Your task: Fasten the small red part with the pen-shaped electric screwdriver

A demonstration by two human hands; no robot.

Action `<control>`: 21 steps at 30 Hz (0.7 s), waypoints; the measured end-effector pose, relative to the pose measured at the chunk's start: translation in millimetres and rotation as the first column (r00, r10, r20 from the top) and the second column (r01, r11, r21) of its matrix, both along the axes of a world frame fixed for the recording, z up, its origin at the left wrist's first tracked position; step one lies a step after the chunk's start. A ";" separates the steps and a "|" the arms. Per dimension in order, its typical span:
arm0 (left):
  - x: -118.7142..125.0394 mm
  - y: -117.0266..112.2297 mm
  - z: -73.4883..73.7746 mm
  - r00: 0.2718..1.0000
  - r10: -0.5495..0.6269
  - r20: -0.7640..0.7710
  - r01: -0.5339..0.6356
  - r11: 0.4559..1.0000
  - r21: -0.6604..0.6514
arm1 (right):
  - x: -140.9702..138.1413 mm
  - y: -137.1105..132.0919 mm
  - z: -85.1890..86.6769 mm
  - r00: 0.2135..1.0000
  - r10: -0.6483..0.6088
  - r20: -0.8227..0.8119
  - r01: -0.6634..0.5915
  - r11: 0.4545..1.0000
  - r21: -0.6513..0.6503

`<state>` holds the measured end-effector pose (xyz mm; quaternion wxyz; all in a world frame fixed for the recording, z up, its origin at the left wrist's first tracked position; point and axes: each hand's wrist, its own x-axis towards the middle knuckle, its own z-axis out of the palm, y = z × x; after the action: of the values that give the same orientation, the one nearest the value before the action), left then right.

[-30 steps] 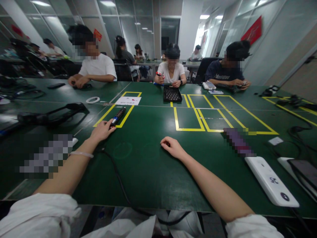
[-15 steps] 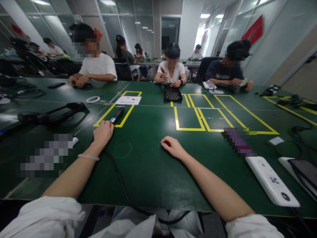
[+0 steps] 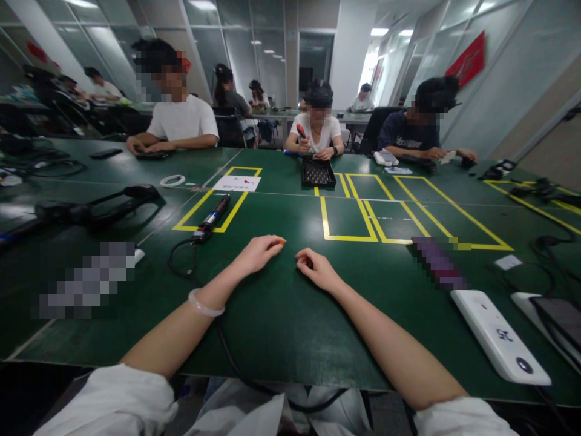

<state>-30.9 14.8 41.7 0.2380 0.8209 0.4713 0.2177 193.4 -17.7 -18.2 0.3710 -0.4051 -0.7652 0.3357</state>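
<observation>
My left hand (image 3: 258, 252) rests on the green table (image 3: 272, 315) with its fingers drawn together, and a tiny orange speck shows at the fingertips. Just to its right lies my right hand (image 3: 316, 267), curled loosely with the fingers tucked under; the two hands nearly touch. A black electric screwdriver (image 3: 212, 217) lies apart from my left hand on a yellow tape line, and its black cable (image 3: 181, 260) loops back toward me. A pale bangle is on my left wrist.
Yellow tape rectangles (image 3: 363, 218) mark the table. A black parts tray (image 3: 318, 174) sits before a person opposite who holds a red tool. A white power strip (image 3: 499, 336) and cables lie at right, black gear (image 3: 91, 209) at left. Other people sit around the far side.
My left hand has let go of the screwdriver's end and slid right to the middle, beside my right hand. The screwdriver stays on the tape line. My right hand has not moved.
</observation>
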 end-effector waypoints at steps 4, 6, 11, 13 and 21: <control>24.7 -14.5 -15.8 0.982 -0.155 0.104 0.172 0.970 -0.175 | 0.3 -0.2 -0.8 0.994 0.078 -0.071 -0.079 0.997 -0.013; 25.8 -17.7 -22.3 0.967 -0.186 0.172 0.224 0.945 -0.239 | 0.0 0.1 -1.4 0.992 0.113 -0.064 -0.112 0.994 0.014; 22.1 -19.9 -29.0 0.936 -0.179 0.303 0.272 0.914 -0.301 | -0.9 -0.7 0.6 0.986 0.154 -0.063 -0.155 0.988 -0.012; 22.2 -19.8 -30.9 0.927 -0.154 0.342 0.271 0.905 -0.329 | -1.4 -1.8 2.4 0.986 0.146 -0.077 -0.149 0.988 -0.036; 22.7 -26.1 -23.5 0.956 -0.121 0.267 0.175 0.966 -0.188 | -2.0 0.7 -1.4 0.984 0.036 -0.176 -0.058 0.991 -0.122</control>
<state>-8.2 -11.3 18.2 0.3972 0.7897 0.3944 0.2512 191.4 -17.0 -19.5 0.4019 -0.3786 -0.7165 0.4263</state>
